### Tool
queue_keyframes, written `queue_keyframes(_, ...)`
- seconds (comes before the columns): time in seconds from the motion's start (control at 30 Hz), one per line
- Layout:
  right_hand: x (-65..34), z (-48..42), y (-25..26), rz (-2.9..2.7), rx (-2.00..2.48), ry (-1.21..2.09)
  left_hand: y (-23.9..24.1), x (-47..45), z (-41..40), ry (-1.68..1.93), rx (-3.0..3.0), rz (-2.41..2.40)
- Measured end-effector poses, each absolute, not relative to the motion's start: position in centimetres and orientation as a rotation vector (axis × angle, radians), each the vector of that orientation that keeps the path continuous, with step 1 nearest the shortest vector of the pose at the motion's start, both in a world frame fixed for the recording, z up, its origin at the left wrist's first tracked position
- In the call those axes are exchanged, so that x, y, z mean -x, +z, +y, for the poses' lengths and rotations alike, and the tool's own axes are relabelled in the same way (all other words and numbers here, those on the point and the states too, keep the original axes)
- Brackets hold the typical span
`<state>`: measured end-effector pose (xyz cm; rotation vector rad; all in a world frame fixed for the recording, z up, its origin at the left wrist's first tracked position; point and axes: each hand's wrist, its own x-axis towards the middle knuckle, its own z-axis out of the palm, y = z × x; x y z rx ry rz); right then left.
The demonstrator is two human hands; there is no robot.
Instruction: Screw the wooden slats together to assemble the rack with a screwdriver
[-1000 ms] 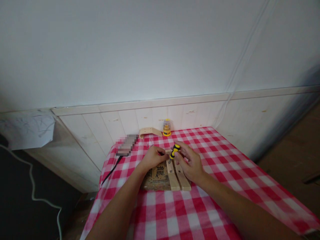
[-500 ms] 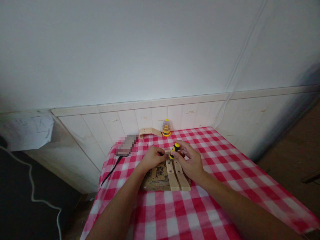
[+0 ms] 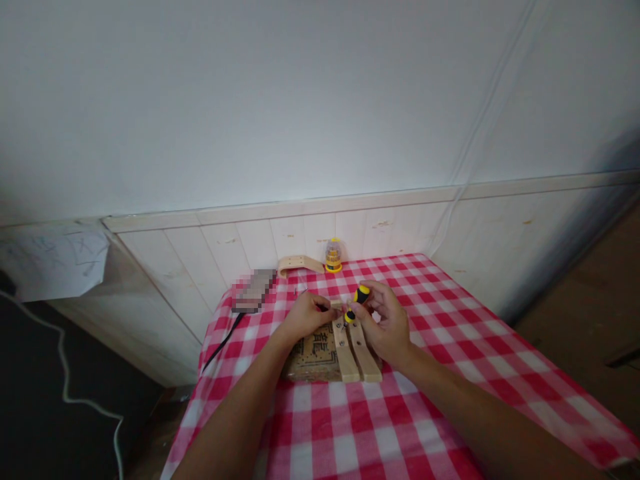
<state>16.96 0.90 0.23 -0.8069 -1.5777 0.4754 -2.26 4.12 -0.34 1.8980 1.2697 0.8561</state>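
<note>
My right hand point(image 3: 387, 321) is closed around a small yellow and black screwdriver point(image 3: 361, 296). It leans to the right, its tip just over the left of two pale wooden pieces point(image 3: 347, 360). This piece is bent, with dark screws or holes along it. My left hand point(image 3: 311, 315) is closed at its far end, thumb and fingertips pressed there. To its right lies a second, similar wooden piece point(image 3: 370, 363). Both rest on a brown board with black printed markings point(image 3: 315, 353). Part of the board is hidden beneath my left hand.
A red and white checked cloth point(image 3: 390, 427) covers the table. At the back, by the white panelled wall, are another bent wooden piece point(image 3: 300, 263) and a clear and yellow container point(image 3: 333, 257). A pixelated object point(image 3: 254, 291) with a black strap lies at left.
My right hand has shifted slightly right. The screwdriver leans over more, and its tip has moved a little toward me along the wood. My left hand stays in place.
</note>
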Motion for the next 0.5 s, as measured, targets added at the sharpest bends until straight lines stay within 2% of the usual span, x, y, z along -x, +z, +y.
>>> queue_keyframes(0.5, -16.8, -0.3, 0.9, -1.669, 0.735, 0.539, -0.5, 2.4, 4.4, 0.834, -1.891, 1.308)
